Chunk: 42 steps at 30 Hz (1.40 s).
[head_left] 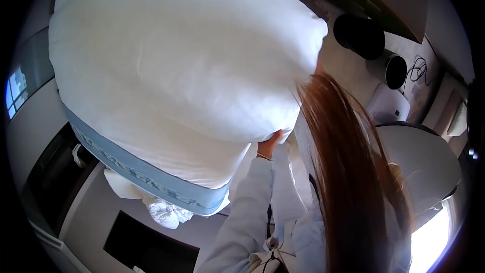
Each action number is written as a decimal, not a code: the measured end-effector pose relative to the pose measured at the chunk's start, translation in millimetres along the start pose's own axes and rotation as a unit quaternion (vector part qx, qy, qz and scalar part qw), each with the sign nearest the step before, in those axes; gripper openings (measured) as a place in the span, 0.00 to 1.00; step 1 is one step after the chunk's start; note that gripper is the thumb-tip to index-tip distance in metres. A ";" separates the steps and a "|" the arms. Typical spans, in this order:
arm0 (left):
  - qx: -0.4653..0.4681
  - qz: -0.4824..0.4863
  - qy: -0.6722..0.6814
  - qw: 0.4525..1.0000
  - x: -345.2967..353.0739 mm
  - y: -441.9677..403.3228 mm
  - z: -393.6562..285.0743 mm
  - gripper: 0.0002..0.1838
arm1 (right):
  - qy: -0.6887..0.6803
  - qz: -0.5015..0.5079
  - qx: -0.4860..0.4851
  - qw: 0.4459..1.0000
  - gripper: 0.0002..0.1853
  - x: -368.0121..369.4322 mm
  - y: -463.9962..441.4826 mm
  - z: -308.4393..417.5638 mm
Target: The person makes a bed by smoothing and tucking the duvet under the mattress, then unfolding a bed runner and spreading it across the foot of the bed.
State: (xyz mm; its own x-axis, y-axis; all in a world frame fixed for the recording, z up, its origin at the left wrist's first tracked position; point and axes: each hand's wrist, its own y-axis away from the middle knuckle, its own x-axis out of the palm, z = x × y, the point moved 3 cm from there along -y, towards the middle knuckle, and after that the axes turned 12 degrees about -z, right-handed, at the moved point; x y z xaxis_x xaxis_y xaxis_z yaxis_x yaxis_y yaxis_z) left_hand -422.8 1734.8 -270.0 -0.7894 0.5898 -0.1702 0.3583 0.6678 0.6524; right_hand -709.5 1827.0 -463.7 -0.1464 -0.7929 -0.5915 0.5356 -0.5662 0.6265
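A large, puffy white duvet (192,55) spreads over the bed and fills the upper left of the head view. My left hand (269,145) is closed on its near edge, thumb on top of the cloth, with a thin bracelet at the wrist. My right hand (319,67) shows only as a sliver of skin at the duvet's edge, farther up. Long hair hanging in front covers the rest of it, so its fingers are hidden. A blue patterned bed runner (146,164) lies across the bed's lower end.
Two dark bins (358,35) (395,71) stand by a wooden desk (376,0), near a black cable (418,68). A round table (419,159) is at right. Crumpled white plastic (166,213) lies beyond the runner, and a dark screen (151,245) hangs on the wall.
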 end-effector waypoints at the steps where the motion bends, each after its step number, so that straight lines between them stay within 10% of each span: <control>1: -0.002 0.000 -0.004 1.000 -4.1 6.3 0.7 0.28 | 0.046 -0.052 0.000 0.998 0.16 -7.9 -15.4 -0.8; 4: -0.220 -0.091 -0.178 0.955 -9.9 10.1 21.5 0.25 | -0.059 -0.106 0.031 0.992 0.15 -46.5 -51.1 5.2; 7: -0.249 -0.132 -0.034 0.959 8.2 2.7 28.2 0.26 | -0.189 -0.144 0.056 0.970 0.09 -92.5 -59.5 42.5; 10: -0.002 -0.013 -0.142 0.990 1.2 -19.1 37.3 0.31 | -0.008 0.050 -0.083 0.995 0.24 -70.5 -100.0 54.0; 12: 0.115 0.035 -0.138 0.983 13.7 -24.4 -16.5 0.32 | -0.023 0.098 0.008 0.995 0.24 -66.3 -18.8 115.6; 14: 0.038 0.018 -0.057 0.997 10.5 -31.2 -30.7 0.33 | -0.031 0.140 0.102 0.984 0.26 -48.8 9.9 132.6; 19: -0.105 -0.036 0.053 0.992 8.9 -28.7 -31.9 0.34 | -0.130 0.405 -0.101 0.899 0.34 0.6 74.4 174.0; 28: 0.046 -0.069 0.021 0.996 61.4 15.6 -28.2 0.26 | -0.007 0.360 -0.238 0.902 0.26 -75.2 109.6 254.7; 31: -0.186 0.007 0.012 0.982 68.6 36.4 -19.0 0.27 | 0.081 0.363 -0.291 0.881 0.25 -75.1 84.7 255.2; 35: -0.012 -0.156 0.006 0.988 83.0 5.3 -9.2 0.27 | 0.131 0.317 -0.376 0.861 0.23 -54.5 59.4 242.0; 37: -0.017 -0.148 0.004 0.989 76.9 -6.3 -9.2 0.28 | 0.140 0.321 -0.548 0.760 0.19 -58.6 77.6 250.0; 42: -0.042 -0.102 -0.023 0.994 46.1 -13.0 -22.0 0.30 | 0.345 0.415 -0.561 0.628 0.29 -76.7 49.0 222.8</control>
State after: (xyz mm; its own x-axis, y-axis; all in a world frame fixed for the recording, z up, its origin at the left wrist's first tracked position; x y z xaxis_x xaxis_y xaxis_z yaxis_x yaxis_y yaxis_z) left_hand -474.8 1743.4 -270.1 -0.8171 0.4675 -0.3374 0.1489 0.7366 0.6598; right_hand -857.4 1809.9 -274.6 0.7585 -0.2040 -0.6189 0.4940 0.7995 0.3418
